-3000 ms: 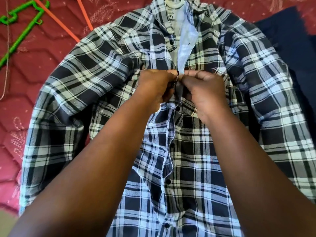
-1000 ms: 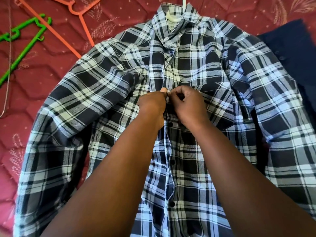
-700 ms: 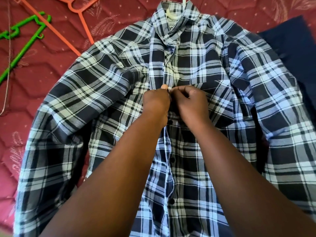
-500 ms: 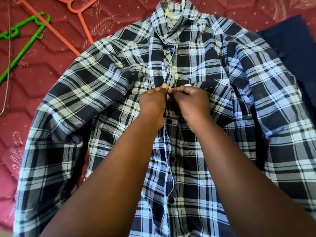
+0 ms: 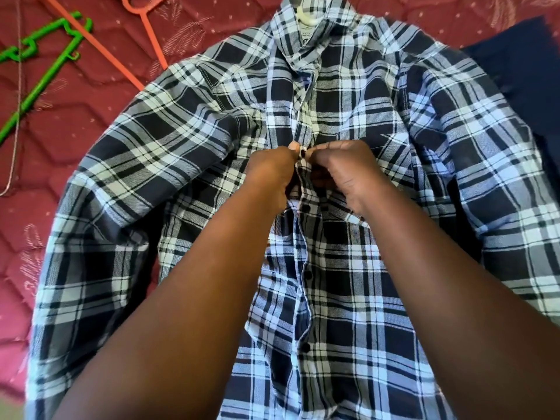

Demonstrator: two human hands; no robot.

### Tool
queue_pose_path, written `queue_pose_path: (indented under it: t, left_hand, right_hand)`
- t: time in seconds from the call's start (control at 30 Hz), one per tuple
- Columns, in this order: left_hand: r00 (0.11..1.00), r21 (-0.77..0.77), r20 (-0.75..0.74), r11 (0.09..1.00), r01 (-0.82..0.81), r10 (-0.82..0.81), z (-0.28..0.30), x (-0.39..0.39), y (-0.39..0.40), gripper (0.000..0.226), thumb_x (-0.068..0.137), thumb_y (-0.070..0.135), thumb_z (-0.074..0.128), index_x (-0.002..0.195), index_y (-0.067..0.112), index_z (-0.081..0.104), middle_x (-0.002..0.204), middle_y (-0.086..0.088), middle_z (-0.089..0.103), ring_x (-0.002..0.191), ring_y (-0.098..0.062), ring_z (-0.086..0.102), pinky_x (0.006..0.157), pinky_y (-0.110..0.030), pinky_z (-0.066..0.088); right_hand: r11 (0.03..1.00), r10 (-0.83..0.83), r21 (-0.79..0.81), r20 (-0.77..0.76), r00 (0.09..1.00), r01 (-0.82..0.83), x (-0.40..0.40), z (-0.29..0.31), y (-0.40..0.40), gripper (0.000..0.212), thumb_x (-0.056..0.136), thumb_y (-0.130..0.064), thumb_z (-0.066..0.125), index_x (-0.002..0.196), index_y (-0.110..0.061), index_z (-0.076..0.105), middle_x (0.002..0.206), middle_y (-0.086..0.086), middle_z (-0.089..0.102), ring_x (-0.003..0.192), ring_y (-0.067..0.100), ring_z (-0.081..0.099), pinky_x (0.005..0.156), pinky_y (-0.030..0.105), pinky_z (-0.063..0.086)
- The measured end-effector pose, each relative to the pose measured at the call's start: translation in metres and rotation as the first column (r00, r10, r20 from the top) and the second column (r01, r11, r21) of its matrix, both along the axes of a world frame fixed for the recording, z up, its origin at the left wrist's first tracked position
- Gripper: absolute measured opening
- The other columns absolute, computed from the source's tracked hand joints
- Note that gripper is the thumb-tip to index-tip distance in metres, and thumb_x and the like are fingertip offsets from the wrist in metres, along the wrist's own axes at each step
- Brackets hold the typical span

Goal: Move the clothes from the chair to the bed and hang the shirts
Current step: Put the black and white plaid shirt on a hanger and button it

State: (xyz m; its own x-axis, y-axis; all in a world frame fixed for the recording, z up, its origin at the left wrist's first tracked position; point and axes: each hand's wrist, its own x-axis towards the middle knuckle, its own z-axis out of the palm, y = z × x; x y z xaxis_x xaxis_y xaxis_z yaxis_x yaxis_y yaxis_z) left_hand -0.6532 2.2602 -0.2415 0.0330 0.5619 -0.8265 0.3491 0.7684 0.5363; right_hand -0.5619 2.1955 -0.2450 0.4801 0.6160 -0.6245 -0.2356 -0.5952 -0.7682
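A blue, black and white plaid shirt (image 5: 348, 122) lies front-up on the red bed (image 5: 75, 153); sleeves spread; lower placket buttoned.

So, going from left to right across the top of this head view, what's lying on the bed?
Green hanger → orange hanger → plaid shirt, collar on a white hanger → dark blue garment.

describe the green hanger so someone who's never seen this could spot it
On the red bed, look to the upper left, beyond the plaid shirt. The green hanger lies there beside an orange hanger; it is the only bright green thing in view.
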Motion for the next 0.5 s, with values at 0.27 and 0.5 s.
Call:
queue_pose_path:
  t: [0.27,0.5]
  left_hand:
    - [0.997,0.045,-0.027,0.997,0.07,-0.069,0.002,0.004,0.0,0.034,0.098,0.026,0.055,0.121,0.001,0.055,0.1,-0.013,0.067,0.09,-0.028,0.068,0.076,-0.04,0.059]
    - [0.997,0.237,-0.016,0.968,0.08,-0.079,-0.006,0.005,-0.013,0.028,0.1,0.016,0.046,0.115,-0.003,0.06,0.073,0.0,0.049,0.076,-0.021,0.052,0.07,-0.033,0.048]
  right_hand:
    - [0.998,0.039,0.038,0.254,0.967,-0.05,-0.013,-0.004,0.002,0.006,0.089,-0.016,0.069,0.084,-0.013,0.071,0.07,0.0,0.066,0.058,0.014,0.058,0.057,0.024,0.046]
    - [0.995,0.006,0.078,0.545,0.839,-0.058,-0.05,0.001,-0.016,0.019,0.098,-0.02,0.056,0.095,-0.012,0.073,0.072,-0.007,0.061,0.059,0.008,0.054,0.051,0.023,0.039]
